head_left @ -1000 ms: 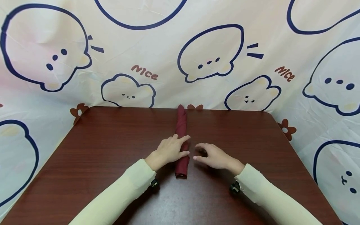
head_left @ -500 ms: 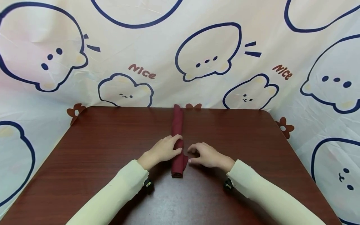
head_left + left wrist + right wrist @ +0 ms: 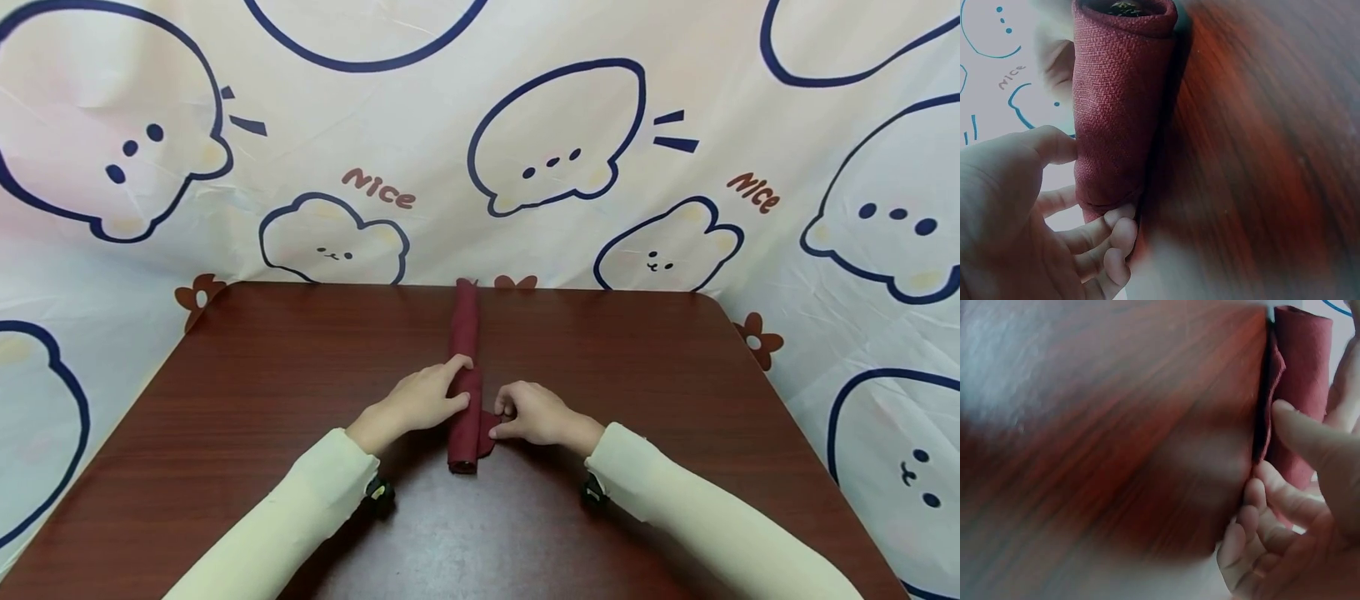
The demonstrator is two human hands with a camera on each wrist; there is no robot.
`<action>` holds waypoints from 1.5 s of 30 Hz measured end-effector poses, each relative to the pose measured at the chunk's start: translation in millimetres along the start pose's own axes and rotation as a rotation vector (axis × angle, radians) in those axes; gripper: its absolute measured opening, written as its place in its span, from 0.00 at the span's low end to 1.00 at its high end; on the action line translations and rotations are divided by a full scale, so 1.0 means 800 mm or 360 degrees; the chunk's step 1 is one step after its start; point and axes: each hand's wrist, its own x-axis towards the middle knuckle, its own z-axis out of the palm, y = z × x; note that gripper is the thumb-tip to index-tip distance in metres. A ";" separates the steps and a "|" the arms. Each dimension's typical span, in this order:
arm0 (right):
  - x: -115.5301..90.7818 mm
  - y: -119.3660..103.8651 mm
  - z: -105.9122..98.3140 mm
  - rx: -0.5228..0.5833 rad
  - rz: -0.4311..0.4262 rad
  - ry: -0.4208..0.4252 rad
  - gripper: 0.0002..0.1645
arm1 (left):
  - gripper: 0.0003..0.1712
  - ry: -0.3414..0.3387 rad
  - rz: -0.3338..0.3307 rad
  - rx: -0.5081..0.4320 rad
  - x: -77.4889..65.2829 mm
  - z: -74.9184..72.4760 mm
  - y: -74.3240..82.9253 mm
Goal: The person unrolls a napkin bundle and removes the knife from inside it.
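A long roll of dark red woven cloth (image 3: 466,325) lies lengthwise on the table, reaching to its far edge. My left hand (image 3: 418,398) grips the roll around its middle, thumb on the near part and fingers bent over it. In the left wrist view the end of the cloth roll (image 3: 1119,94) is hollow, with something dark and patterned inside that I cannot make out. To the right, my right hand (image 3: 542,414) pinches the corner of a loose flap (image 3: 487,435) between thumb and forefinger. The right wrist view shows this flap (image 3: 1277,369) standing slightly off the roll.
The brown wooden table (image 3: 637,358) has rounded far corners. A pale curtain (image 3: 442,133) with blue cartoon outlines hangs behind it and along both sides. Dark wrist cameras sit under both pale sleeves (image 3: 300,492).
The roll has turned and shifted left under my left hand, and a flap has come out on its right side. My right hand has moved left and taken hold of that flap.
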 end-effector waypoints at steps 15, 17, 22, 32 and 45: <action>0.003 -0.002 0.001 0.0312 -0.0126 -0.0111 0.08 | 0.29 -0.0042 -0.0007 -0.0019 -0.008 -0.011 -0.009; 0.005 0.002 0.000 0.0487 -0.0130 -0.0192 0.07 | 0.29 -0.0054 -0.0008 -0.0021 -0.008 -0.013 -0.011; 0.011 0.016 -0.002 0.0778 -0.0070 -0.0313 0.13 | 0.29 -0.0074 -0.0007 -0.0030 -0.009 -0.014 -0.018; 0.020 0.022 -0.004 0.0883 0.0041 -0.0439 0.17 | 0.28 -0.0081 0.0008 -0.0074 -0.015 -0.017 -0.029; 0.026 0.034 -0.005 0.0873 -0.0082 -0.0611 0.14 | 0.28 -0.0097 -0.0001 -0.0059 -0.018 -0.020 -0.032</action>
